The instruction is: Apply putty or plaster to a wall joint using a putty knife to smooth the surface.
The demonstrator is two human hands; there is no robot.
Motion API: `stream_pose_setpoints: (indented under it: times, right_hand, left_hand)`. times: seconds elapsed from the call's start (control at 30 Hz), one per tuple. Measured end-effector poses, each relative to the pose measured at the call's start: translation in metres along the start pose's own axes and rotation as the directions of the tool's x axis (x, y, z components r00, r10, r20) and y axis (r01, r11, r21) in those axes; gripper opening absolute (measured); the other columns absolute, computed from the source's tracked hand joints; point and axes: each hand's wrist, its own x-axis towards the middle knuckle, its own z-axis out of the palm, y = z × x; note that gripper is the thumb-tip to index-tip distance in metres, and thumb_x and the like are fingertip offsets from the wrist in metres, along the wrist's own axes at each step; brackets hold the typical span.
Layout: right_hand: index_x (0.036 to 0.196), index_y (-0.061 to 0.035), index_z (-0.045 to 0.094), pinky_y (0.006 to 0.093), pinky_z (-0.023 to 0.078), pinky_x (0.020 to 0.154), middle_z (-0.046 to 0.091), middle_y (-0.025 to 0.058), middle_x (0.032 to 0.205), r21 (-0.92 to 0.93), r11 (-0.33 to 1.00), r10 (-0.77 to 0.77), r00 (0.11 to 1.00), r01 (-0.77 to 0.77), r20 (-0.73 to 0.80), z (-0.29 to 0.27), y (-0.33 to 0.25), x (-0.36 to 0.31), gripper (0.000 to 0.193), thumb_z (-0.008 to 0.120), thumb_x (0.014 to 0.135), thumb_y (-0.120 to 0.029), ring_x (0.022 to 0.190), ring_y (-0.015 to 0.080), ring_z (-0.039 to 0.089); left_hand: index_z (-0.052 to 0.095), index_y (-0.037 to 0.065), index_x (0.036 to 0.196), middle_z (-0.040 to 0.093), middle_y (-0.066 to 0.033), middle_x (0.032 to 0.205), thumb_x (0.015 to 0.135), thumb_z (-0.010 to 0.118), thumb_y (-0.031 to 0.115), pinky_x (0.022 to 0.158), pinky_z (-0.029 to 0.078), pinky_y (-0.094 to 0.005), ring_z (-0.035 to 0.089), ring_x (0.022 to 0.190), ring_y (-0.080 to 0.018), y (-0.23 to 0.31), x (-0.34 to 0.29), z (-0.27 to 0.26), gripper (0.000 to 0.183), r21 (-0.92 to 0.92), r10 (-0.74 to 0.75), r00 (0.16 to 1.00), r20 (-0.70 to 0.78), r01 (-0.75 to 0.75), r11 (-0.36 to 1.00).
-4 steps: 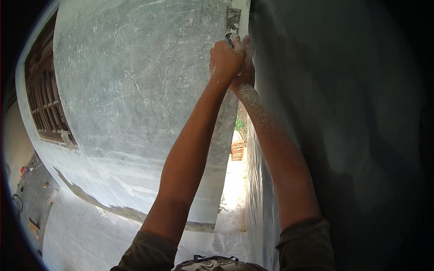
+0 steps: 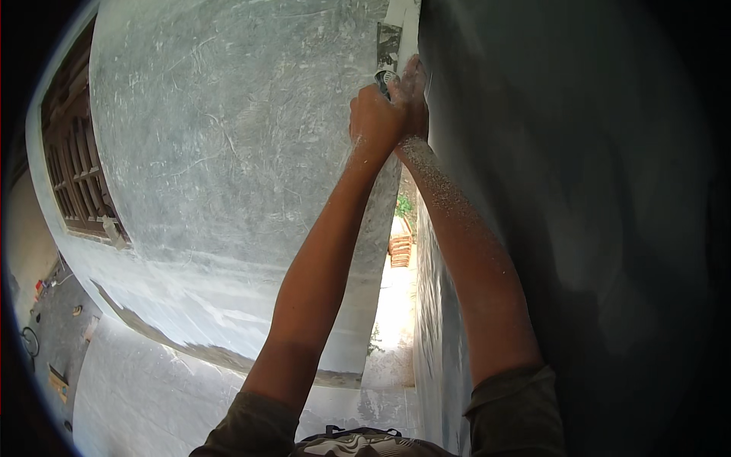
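head view: the scraper point(image 2: 387, 55) lies at 12 o'clock from the left hand point(image 2: 376, 114), its long axis running near enough from 12 to 6, with only a slight lean. its flecked blade points up to 12 along the grey wall point(image 2: 251, 137), just beside the pale edge strip point(image 2: 409, 34); whether the blade touches the surface i cannot tell. the left hand is nearer, closed round the dark handle point(image 2: 382, 84). the right hand point(image 2: 416, 91) sits between 1 and 2 o'clock from it, overlapped by it, fingers reaching up toward 12 by the wall's edge; whether it also grips the handle i cannot tell, as much of it is hidden. dust coats the right forearm point(image 2: 449, 198), which comes in from 5 o'clock, while the left forearm point(image 2: 320, 259) comes from 7. the barred window point(image 2: 80, 171) lies a little below 9.
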Motion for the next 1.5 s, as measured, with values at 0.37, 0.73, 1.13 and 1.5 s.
stream_pose_setpoints:
  times: [0.37,0.73,1.13,1.5]
  right_hand:
    - [0.157,0.0013,0.013,0.0497,0.043,0.109,0.020,0.0320,0.157,-0.003,1.000,-0.027,1.000,0.027,-0.011,0.005,-0.001,-0.003,0.087,0.060,0.095,-0.035,0.138,0.0476,0.040]
    - [0.157,-0.0114,0.025,0.0494,0.041,0.111,0.020,0.0336,0.157,-0.094,0.991,-0.102,0.994,0.099,-0.029,0.000,-0.007,-0.001,0.071,0.059,0.096,-0.024,0.139,0.0474,0.038]
    - [0.158,-0.0036,0.014,0.0509,0.043,0.108,0.021,0.0320,0.157,0.024,0.997,-0.075,0.996,0.076,-0.042,0.001,0.001,-0.004,0.085,0.063,0.093,-0.029,0.138,0.0474,0.040]
    - [0.155,0.0004,0.016,0.0522,0.047,0.102,0.025,0.0323,0.154,0.008,0.992,-0.124,0.986,0.126,-0.112,-0.002,-0.009,0.000,0.078,0.058,0.094,-0.020,0.129,0.0508,0.047]
  left_hand:
    - [0.067,-0.013,0.084,0.065,-0.0368,0.081,0.095,0.057,0.040,0.079,0.053,-0.0550,0.067,0.088,-0.0529,0.001,0.007,0.005,0.055,0.022,0.065,0.995,-0.081,-0.064,0.998]
    - [0.068,-0.012,0.086,0.066,-0.0373,0.089,0.095,0.056,0.043,0.083,0.053,-0.0553,0.067,0.092,-0.0527,0.005,0.013,0.005,0.057,0.079,0.058,0.998,-0.035,-0.055,0.995]
    - [0.068,-0.013,0.091,0.066,-0.0380,0.092,0.096,0.055,0.044,0.086,0.052,-0.0544,0.066,0.094,-0.0539,0.014,0.014,0.005,0.058,-0.008,0.013,1.000,0.010,-0.013,1.000]
    - [0.070,-0.006,0.099,0.069,-0.0324,0.103,0.095,0.055,0.045,0.087,0.053,-0.0556,0.066,0.101,-0.0503,0.024,0.027,-0.001,0.053,0.055,-0.029,0.998,0.062,0.025,0.998]
